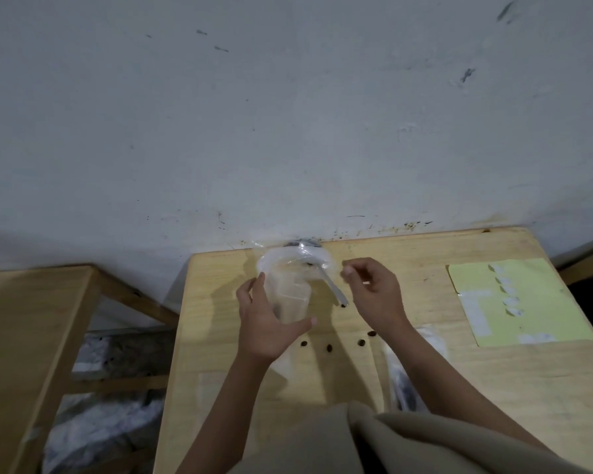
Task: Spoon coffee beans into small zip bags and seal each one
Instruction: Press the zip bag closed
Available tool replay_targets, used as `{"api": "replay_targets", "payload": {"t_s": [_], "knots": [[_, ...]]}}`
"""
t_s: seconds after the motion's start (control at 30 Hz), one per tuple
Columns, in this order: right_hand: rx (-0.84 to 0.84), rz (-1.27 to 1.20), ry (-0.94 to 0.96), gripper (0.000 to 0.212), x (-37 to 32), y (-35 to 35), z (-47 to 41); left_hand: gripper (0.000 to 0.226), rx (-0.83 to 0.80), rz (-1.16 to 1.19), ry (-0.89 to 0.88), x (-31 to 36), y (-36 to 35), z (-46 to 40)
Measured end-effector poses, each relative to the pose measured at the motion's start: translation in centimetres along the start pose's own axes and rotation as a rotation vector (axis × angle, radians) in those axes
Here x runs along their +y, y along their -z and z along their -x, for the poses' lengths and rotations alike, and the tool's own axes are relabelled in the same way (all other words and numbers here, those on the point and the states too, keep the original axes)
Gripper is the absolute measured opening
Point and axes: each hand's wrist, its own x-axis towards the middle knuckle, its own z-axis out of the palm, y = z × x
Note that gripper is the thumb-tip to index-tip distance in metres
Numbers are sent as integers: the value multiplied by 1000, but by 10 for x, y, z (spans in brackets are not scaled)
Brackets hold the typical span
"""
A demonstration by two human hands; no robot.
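Centre of frame: left hand (264,323) wraps a clear plastic cup (290,292) draped in a thin zip bag (298,260); right hand (370,292) pinches the bag's rim, fingers curled. One spoon (332,289) leans in the cup. Film looks light, limp, slippery; best held at the stiffer zip edge. Five loose coffee beans (328,347) lie on the table (459,388). Yellow sheet (534,302) at right.

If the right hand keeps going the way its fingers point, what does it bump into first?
Probably the spoon. The right hand points its curled fingers left, toward the clear zip bag that the left hand holds. The spoon's handle sticks out on that side, so it looks nearest, though depth is hard to judge.
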Motion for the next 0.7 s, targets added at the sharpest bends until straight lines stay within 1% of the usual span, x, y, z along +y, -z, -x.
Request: {"api": "replay_targets", "payload": {"t_s": [0.07, 0.1, 0.13, 0.17, 0.23, 0.27, 0.3, 0.33, 0.4, 0.43, 0.47, 0.53, 0.63, 0.7], "knots": [[-225, -72, -35, 8, -5, 3, 9, 122, 34, 10, -37, 8, -2, 8], [-302, -95, -53, 4, -5, 4, 15, 123, 36, 20, -47, 13, -3, 13], [-337, -102, -58, 2, -6, 5, 23, 125, 29, 31, -55, 18, -3, 20], [-334, -110, -55, 2, -6, 6, 29, 127, 14, 45, -59, 22, -5, 27], [-251, -149, -54, 6, -5, 10, 39, 129, -32, 97, -67, 28, -6, 40], [-197, -177, -64, 10, -6, 13, 43, 124, -56, 144, -70, 31, -5, 47], [-150, -210, -79, 13, -7, 17, 46, 111, -65, 204, -74, 33, -4, 53], [-115, -232, -88, 14, -8, 23, 49, 90, -54, 273, -80, 35, -3, 57], [-88, -252, -79, 14, -9, 34, 53, 42, 7, 392, -106, 39, -2, 62], [-91, -261, -70, 12, -10, 40, 55, 23, 40, 428, -121, 40, -2, 63], [-100, -269, -58, 9, -12, 45, 57, 12, 61, 449, -132, 41, -3, 63], [-133, -272, -25, 6, -15, 55, 63, 7, 79, 463, -134, 44, -6, 63], [-164, -271, 12, 13, -18, 63, 68, 13, 89, 461, -148, 52, -13, 66], [-135, -288, 12, 15, -18, 68, 70, 18, 87, 439, -161, 56, -18, 67]]}}
